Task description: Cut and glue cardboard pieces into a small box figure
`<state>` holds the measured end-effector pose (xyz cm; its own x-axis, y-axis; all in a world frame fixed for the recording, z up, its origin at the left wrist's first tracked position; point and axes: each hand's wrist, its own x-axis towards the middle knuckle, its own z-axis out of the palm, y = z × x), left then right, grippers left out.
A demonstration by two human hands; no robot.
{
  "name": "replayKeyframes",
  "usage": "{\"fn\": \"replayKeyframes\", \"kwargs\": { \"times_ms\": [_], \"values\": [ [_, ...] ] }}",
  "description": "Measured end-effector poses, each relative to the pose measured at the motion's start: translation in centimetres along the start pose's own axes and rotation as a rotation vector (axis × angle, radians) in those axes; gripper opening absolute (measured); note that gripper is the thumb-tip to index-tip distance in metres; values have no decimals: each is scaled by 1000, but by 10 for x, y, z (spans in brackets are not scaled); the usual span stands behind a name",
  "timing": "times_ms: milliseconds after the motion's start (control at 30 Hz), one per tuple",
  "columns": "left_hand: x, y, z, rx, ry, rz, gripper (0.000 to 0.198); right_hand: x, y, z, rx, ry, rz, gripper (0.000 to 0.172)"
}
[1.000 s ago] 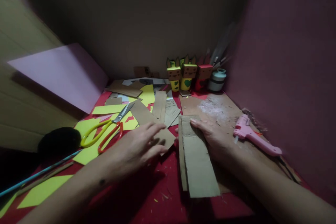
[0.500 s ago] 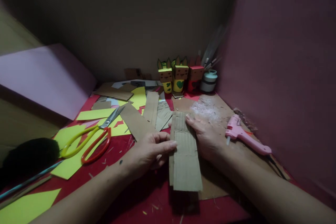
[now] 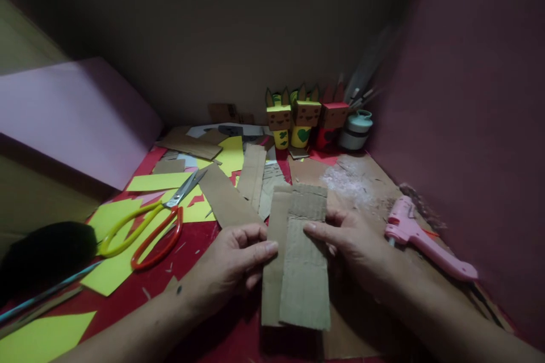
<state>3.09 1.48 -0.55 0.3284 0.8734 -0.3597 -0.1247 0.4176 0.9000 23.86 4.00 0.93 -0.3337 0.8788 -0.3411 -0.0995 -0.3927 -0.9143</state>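
Strips (image 3: 305, 286) (cardboard), overlapping, in both hands (image 3: 242, 252) (image 3: 351, 238)

Head view: from my own head, facing forward and down over the worktop (image 3: 208, 236).
My left hand (image 3: 242, 252) and right hand (image 3: 351, 238): near me, low in view.
Back wall (image 3: 213, 28): farthest off, across the top.
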Motion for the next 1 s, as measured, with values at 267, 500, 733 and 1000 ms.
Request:
{"fn": "replayKeyframes", "kwargs": {
  "times_ms": [267,500,733,1000],
  "values": [
    [3,4,-8,-61,-4,-79,33,-21,-39,-27,25,216,-405,7],
    [-2,8,-7,-20,-30,-171,33,-50,-29,-37,-665,190,-854,23],
    [-6,16,-1,149,-108,-92,36,-57,8,-44,-852,81,-781,44],
    [5,27,-11,970,-64,36,31,-60,8,-42,-866,123,-866,52]
  ]
}}
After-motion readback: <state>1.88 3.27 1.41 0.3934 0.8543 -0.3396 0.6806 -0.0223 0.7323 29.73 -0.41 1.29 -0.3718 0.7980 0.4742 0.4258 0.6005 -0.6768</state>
